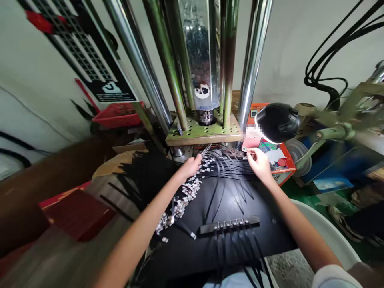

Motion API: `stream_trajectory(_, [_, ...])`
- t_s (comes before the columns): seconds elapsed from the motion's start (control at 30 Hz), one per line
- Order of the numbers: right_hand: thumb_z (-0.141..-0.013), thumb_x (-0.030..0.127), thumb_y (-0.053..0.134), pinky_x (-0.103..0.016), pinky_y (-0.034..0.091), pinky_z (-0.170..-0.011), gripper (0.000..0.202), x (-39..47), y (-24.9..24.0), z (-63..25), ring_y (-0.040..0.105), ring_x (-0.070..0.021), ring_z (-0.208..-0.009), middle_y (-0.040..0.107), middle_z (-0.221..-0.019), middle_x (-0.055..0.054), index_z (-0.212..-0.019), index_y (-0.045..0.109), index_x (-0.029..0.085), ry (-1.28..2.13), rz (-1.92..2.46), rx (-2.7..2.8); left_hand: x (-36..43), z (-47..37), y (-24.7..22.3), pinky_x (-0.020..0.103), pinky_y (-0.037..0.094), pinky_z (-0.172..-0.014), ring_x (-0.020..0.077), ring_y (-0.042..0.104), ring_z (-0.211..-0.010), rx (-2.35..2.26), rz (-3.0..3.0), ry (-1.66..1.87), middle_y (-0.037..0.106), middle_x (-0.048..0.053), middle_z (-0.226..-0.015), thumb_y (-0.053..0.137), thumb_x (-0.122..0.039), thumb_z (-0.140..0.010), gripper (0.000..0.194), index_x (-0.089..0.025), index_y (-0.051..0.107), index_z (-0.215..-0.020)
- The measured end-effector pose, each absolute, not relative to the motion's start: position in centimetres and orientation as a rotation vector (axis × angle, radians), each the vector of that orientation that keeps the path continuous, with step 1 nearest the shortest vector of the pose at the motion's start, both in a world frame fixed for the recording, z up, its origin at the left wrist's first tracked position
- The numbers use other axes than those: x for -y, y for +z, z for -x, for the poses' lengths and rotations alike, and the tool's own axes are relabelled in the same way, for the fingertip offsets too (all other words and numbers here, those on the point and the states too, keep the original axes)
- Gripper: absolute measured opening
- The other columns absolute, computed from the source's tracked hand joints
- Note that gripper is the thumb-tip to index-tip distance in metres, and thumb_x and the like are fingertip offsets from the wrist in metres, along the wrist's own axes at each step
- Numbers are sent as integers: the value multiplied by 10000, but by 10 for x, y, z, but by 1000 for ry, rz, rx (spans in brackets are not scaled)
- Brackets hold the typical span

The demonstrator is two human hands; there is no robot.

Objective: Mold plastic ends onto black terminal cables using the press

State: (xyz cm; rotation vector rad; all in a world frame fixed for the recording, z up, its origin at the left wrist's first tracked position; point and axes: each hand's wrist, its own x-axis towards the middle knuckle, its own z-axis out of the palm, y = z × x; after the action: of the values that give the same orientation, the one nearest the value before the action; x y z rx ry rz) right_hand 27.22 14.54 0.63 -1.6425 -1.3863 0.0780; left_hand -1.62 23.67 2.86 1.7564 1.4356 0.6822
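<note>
nearest us, black cables [217, 240] run from a slotted metal bar [207, 229] toward the near edge of the counter [270, 236]. a white tub [327, 224] sits just beside the right edge, and we have open room on the dark top between the bar and our hands. along the left lies a heap of small silvery connectors [189, 190], crowded and uneven. our left hand [192, 166] is curled, fingers nearly together, at its far end; we cannot tell whether it grips anything. our right hand [258, 162] has thumb and forefinger almost meeting by a narrow strip [235, 153], its hold unclear. beyond stands the press's green plate [204, 138]
</note>
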Motion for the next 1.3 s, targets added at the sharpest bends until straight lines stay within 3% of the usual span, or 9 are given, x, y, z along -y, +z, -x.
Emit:
stream_trajectory(0.17, [-792,291,618,-497,441,-971,342,-158,-5,-308,575,-303,-1066,621,-1099,-155,-1094,577,137,10,1836,1221,-176,31,20,241,341,-513,126,474,-537,-1445,-1803,816,488,-15,-571,355,-485,-920,391,-201,488,-686])
stream_trajectory(0.4, [-934,367,611,-329,549,-747,240,-174,-20,-322,636,-132,-780,655,-921,-18,-1007,626,139,211,2029,1314,-161,45,30,259,324,-545,135,464,-536,-1431,-1850,887,485,-20,-559,385,-493,-893,367,-218,466,-664])
stream_trajectory(0.57, [-914,373,585,-439,530,-830,260,-144,5,-291,681,-259,-854,700,-869,-91,-1052,638,158,156,2030,1307,-154,42,35,259,311,-531,142,489,-517,-1482,-1889,888,510,-11,-543,377,-441,-905,330,-226,458,-668])
stream_trajectory(0.67, [-910,496,539,-415,500,-953,421,-113,22,-246,658,-275,-1068,703,-1118,-94,-1219,595,214,199,1883,1465,-145,39,37,260,297,-517,144,484,-484,-1495,-1943,875,500,-13,-519,373,-407,-910,299,-233,446,-679])
stream_trajectory(0.8, [-792,475,691,-443,345,-1141,857,-110,34,-187,343,-298,-1427,362,-1542,-164,-1486,314,140,250,1720,1956,-133,34,40,256,297,-514,148,519,-481,-1423,-2014,894,517,-10,-526,370,-408,-931,302,-230,453,-701])
stream_trajectory(0.9, [-876,157,476,-348,439,-1037,483,-130,42,-175,528,-226,-1272,575,-1350,-161,-1355,462,105,274,1872,2100,-130,33,41,254,306,-528,168,588,-528,-1422,-2119,876,583,14,-573,366,-405,-944,303,-218,477,-734])
stream_trajectory(0.97, [-830,59,401,-331,500,-898,417,-138,52,-176,643,-229,-1065,679,-1143,-140,-1215,551,116,274,1958,2115,-132,35,40,264,287,-530,198,628,-562,-1536,-2242,823,636,44,-617,382,-387,-942,277,-205,508,-776])
stream_trajectory(1.13, [-840,105,400,-342,486,-690,291,-131,85,-173,680,-281,-832,694,-989,-161,-1076,568,130,167,2107,2201,-143,43,38,269,226,-515,253,657,-583,-1906,-2390,659,664,89,-607,416,-354,-949,269,-179,550,-793])
stream_trajectory(1.3, [-873,121,384,-300,433,-653,255,-127,99,-166,683,-255,-817,706,-940,-136,-1057,559,153,107,2132,2305,-149,51,40,259,209,-509,245,651,-576,-2003,-2374,734,671,90,-617,417,-351,-949,270,-175,546,-789])
